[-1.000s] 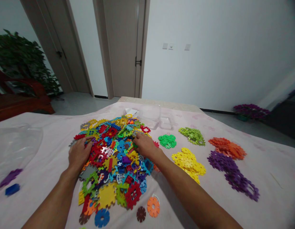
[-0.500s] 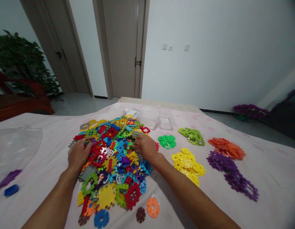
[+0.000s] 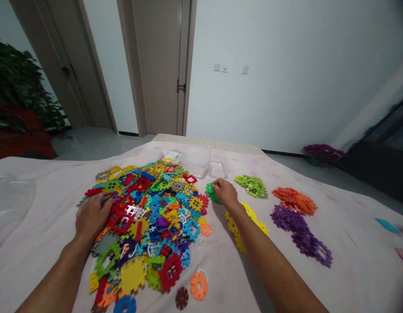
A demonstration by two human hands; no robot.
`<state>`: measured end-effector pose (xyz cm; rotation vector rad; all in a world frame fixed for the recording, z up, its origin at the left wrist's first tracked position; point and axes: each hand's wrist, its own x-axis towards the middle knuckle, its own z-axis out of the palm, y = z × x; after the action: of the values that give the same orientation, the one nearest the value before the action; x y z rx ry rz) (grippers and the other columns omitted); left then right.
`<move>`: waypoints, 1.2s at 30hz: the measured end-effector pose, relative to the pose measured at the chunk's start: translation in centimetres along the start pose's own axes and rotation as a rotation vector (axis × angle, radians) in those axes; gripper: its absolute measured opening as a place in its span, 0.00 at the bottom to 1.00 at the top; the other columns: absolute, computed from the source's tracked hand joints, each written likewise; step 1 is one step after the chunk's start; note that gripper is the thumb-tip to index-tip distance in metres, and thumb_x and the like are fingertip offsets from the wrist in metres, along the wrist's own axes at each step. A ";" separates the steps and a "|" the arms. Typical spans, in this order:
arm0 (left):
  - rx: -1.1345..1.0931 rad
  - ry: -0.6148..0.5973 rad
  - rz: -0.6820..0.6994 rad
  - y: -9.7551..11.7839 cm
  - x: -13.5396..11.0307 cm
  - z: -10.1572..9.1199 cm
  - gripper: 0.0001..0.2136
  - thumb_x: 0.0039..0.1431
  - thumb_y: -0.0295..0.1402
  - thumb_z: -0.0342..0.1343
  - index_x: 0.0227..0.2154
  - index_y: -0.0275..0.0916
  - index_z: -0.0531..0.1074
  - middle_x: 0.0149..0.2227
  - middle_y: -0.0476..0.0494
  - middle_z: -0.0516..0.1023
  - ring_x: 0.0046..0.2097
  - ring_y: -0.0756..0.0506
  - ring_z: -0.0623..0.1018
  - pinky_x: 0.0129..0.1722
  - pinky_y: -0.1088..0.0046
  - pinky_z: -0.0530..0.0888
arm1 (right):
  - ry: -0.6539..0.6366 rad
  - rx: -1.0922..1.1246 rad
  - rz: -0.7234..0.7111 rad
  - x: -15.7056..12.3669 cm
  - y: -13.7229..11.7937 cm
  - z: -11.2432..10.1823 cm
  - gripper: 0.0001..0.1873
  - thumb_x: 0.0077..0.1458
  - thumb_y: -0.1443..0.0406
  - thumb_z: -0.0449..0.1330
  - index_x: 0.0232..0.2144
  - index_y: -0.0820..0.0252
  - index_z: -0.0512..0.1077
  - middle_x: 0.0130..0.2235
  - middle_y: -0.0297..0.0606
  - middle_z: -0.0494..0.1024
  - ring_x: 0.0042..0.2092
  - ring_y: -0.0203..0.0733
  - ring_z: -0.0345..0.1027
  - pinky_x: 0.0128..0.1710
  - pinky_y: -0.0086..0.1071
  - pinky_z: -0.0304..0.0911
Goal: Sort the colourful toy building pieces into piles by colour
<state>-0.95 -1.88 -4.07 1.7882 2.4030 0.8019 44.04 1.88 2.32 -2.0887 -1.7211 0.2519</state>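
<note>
A large heap of mixed plastic building pieces [image 3: 147, 217] covers the left middle of the cloth. My left hand [image 3: 93, 216] rests on the heap's left edge, its thumb and fingers slightly apart over red and purple pieces. Farther right, my right hand [image 3: 225, 194] is above the small pile of green notched discs [image 3: 216, 199], partly hiding it. Its fingers are pinched on a green disc [image 3: 209, 188] at the pile's left side. Beneath my right forearm lies a pile of yellow notched discs [image 3: 232, 228], partly covered.
Sorted piles of lime [image 3: 252, 186], orange [image 3: 294, 200] and purple pieces [image 3: 301, 234] lie to the right. Clear plastic containers [image 3: 196, 161] stand behind the heap. An orange disc [image 3: 199, 286] and a brown disc [image 3: 182, 298] lie in front. A clear bag [image 3: 12, 200] is at left.
My right hand has moved right from the heap to the green pile. My left hand stays on the heap's left edge. The view has turned slightly right.
</note>
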 end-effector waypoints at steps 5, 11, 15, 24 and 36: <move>0.003 -0.005 -0.007 -0.2 0.1 0.2 0.25 0.69 0.48 0.39 0.57 0.45 0.74 0.57 0.36 0.76 0.58 0.32 0.74 0.58 0.50 0.70 | 0.030 -0.059 0.020 -0.3 1.3 -0.6 0.13 0.63 0.62 0.58 0.43 0.56 0.81 0.46 0.43 0.83 0.48 0.48 0.75 0.42 0.34 0.63; -0.008 0.000 -0.012 0.1 -0.1 0.0 0.24 0.69 0.47 0.40 0.57 0.45 0.74 0.58 0.36 0.76 0.59 0.33 0.74 0.59 0.51 0.69 | -0.041 0.054 -0.484 -2.9 -5.0 1.4 0.15 0.66 0.65 0.55 0.48 0.54 0.80 0.49 0.38 0.82 0.52 0.42 0.72 0.52 0.31 0.62; -0.016 -0.005 -0.012 0.3 -0.2 -0.2 0.24 0.69 0.46 0.40 0.56 0.45 0.74 0.58 0.37 0.76 0.60 0.34 0.73 0.60 0.52 0.68 | -0.198 -0.002 -0.828 -5.5 -10.0 3.7 0.17 0.63 0.69 0.56 0.49 0.52 0.79 0.49 0.36 0.83 0.55 0.44 0.69 0.57 0.34 0.58; -0.035 0.015 -0.001 0.6 -0.3 -0.4 0.23 0.69 0.45 0.42 0.56 0.44 0.75 0.57 0.36 0.77 0.59 0.34 0.74 0.60 0.53 0.68 | -0.242 -0.026 -0.776 -6.1 -11.3 5.4 0.23 0.60 0.72 0.56 0.53 0.50 0.78 0.53 0.34 0.81 0.55 0.42 0.69 0.57 0.33 0.59; -0.027 0.020 -0.002 0.5 -0.2 -0.2 0.23 0.68 0.44 0.42 0.56 0.44 0.75 0.56 0.36 0.77 0.58 0.34 0.74 0.59 0.53 0.68 | -0.136 -0.341 -0.701 -4.1 -12.6 5.1 0.13 0.60 0.58 0.64 0.42 0.58 0.82 0.48 0.48 0.78 0.53 0.53 0.67 0.50 0.40 0.64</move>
<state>-0.53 -2.07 -3.72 1.7767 2.3942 0.8522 29.93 0.74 2.66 -1.5465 -2.5951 -0.1252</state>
